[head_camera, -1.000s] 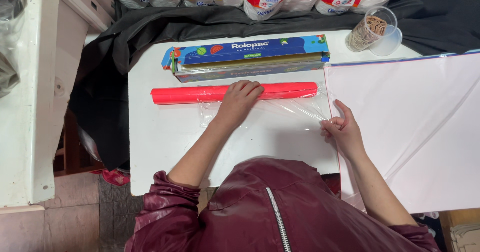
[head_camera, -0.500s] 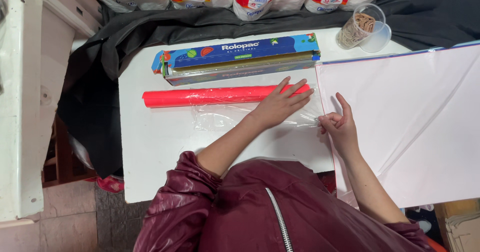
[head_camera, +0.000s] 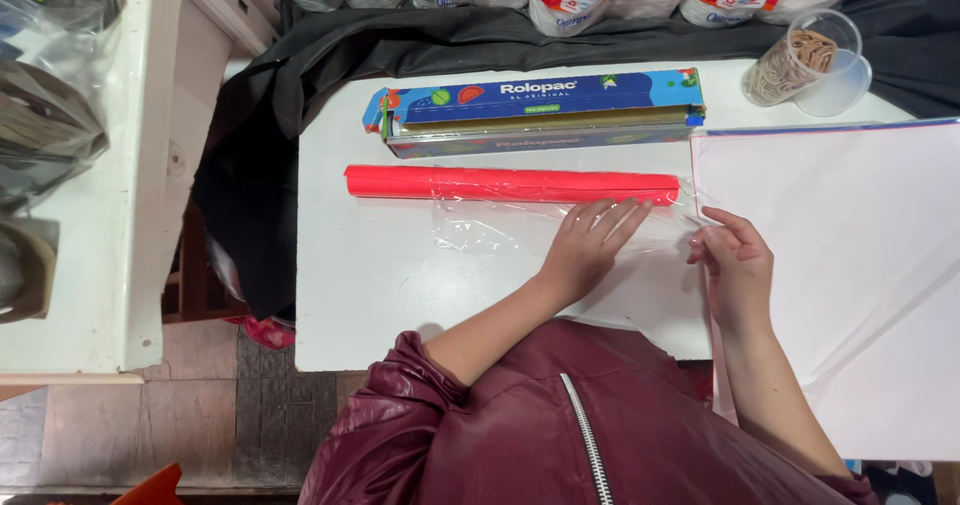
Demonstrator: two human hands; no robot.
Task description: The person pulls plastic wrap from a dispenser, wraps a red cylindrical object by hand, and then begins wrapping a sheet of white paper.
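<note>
Our left hand point(head_camera: 585, 250), fingers spread flat, presses film point(head_camera: 500, 233) beside red roll point(head_camera: 510, 184); right hand point(head_camera: 738, 265) pinches film edge.

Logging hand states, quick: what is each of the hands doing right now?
Left hand: open, flat on the clear film.
Right hand: pinching the film's edge.

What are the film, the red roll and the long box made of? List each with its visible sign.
Film: thin clear plastic, by its glossy wrinkles and the table showing through.
Red roll: probably clear film wound on a red core; shiny surface.
Long box: printed cardboard, by its folded flap and flat matte faces.
</note>
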